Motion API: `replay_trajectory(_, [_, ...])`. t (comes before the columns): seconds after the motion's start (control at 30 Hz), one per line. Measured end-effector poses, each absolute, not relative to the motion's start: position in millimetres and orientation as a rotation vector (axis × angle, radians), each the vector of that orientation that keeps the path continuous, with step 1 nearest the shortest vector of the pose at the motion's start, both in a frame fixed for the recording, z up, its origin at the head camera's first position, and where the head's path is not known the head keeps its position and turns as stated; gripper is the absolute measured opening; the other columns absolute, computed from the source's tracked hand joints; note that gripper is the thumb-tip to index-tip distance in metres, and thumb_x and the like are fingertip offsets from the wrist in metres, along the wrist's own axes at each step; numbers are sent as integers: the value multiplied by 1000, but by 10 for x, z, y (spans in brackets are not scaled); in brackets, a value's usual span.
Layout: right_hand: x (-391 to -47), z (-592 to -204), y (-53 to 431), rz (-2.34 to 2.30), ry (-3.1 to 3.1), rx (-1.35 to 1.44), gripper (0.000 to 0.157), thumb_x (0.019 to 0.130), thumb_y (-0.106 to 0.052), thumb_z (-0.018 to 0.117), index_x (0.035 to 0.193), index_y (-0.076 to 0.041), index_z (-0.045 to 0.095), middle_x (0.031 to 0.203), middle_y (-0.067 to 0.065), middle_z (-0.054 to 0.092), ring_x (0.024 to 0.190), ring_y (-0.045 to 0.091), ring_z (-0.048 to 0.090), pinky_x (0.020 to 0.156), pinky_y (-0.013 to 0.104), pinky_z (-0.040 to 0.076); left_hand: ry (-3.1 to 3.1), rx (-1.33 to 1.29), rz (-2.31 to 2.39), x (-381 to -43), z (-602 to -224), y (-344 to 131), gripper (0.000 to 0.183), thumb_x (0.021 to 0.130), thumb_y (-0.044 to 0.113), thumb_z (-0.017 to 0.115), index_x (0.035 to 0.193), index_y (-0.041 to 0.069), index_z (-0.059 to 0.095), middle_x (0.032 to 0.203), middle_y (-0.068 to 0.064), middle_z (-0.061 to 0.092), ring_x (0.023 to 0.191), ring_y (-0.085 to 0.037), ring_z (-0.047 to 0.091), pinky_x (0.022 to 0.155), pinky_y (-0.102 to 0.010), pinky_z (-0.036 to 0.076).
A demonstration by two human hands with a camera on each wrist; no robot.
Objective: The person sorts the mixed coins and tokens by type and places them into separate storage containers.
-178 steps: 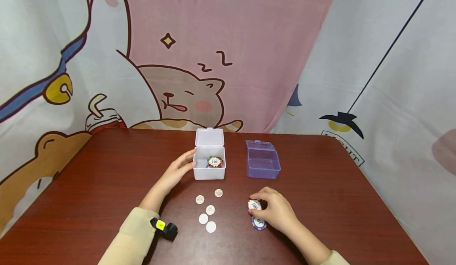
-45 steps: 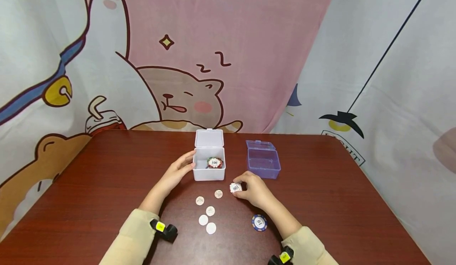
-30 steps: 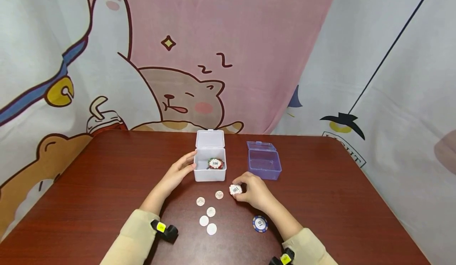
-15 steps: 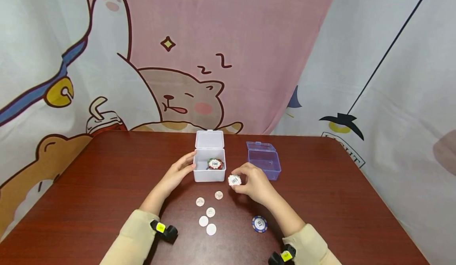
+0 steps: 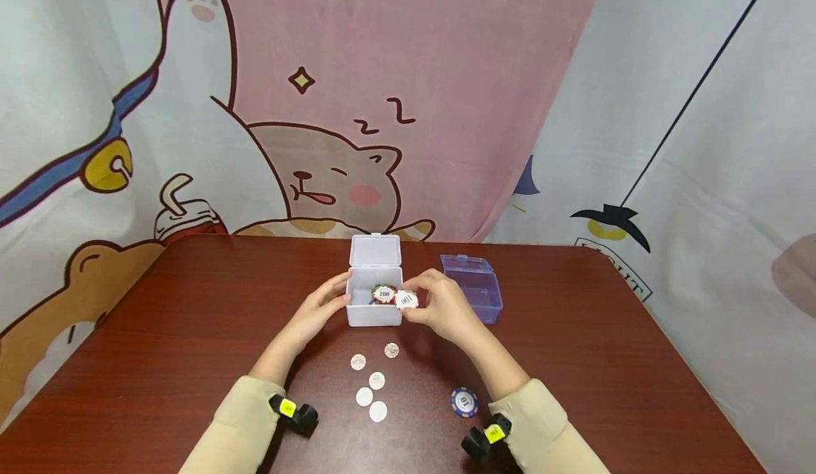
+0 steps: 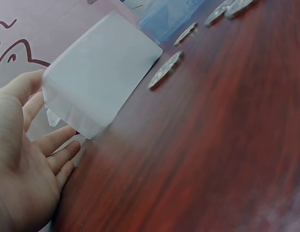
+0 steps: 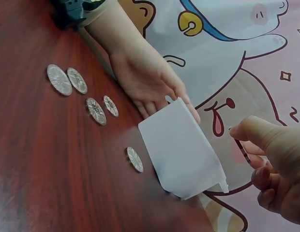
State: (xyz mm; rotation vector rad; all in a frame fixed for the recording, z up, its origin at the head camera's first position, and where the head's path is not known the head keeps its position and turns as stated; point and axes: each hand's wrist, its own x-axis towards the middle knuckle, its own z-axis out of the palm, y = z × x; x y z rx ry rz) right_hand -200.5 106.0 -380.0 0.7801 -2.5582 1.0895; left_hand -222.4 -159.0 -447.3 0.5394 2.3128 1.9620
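My right hand [image 5: 446, 309] pinches a white poker chip [image 5: 406, 299] marked 100 between thumb and fingers, over the right rim of the open white plastic box [image 5: 374, 317]. Inside that box lie poker chips [image 5: 383, 294], the top one red and white and also marked 100. My left hand [image 5: 312, 316] touches the box's left side with loosely extended fingers, as the left wrist view shows too. From the right wrist camera the held chip [image 7: 242, 151] appears edge-on. A blue poker chip [image 5: 464, 402] marked 10 lies on the table near my right forearm.
To the right of the white box stands an open translucent purple box [image 5: 489, 314]. Several silver coins [image 5: 377, 380] lie scattered on the table in front of the white box. A printed curtain [image 5: 484, 105] hangs behind the table's far edge.
My right hand took the white chip from beside the blue one, paused with it low near the coins, then raised it up and left to the white box. The left hand has stayed put.
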Motion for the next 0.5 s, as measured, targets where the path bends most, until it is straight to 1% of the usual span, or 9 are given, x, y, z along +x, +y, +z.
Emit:
replay_trajectory(0.23, [-2137,-3804,938,1083,-2547,769,32,67,-10,85,95,-5,73,89,2,61,60,9,48,56,25,42,2312,514,1946,-2206,-4445,-1586,51,99,13,53,146,4,37,142,-26,41,130,-38,40,104,-52,30])
replay_trajectory(0.33, [-2194,-3808,891,1066,-2553,762,31,67,-11,85,95,-5,73,90,2,61,62,9,47,59,25,42,2305,517,1942,-2159,-4356,-1573,50,99,9,52,145,0,36,142,-28,40,130,-41,39,104,-54,30])
replay_trajectory(0.43, [-2247,-3828,853,1062,-2559,750,32,67,-11,85,96,-5,73,91,3,62,63,13,49,60,26,43,2296,524,1942,-2112,-4264,-1561,50,98,7,52,144,-3,36,141,-31,39,130,-43,37,104,-55,29])
replay_trajectory(0.5, [-2284,-3851,830,1074,-2557,748,33,67,-10,85,97,-4,73,91,4,62,67,18,53,63,28,44,2307,541,1938,-2094,-4232,-1558,49,98,5,51,144,-5,36,140,-32,39,130,-45,37,103,-55,30])
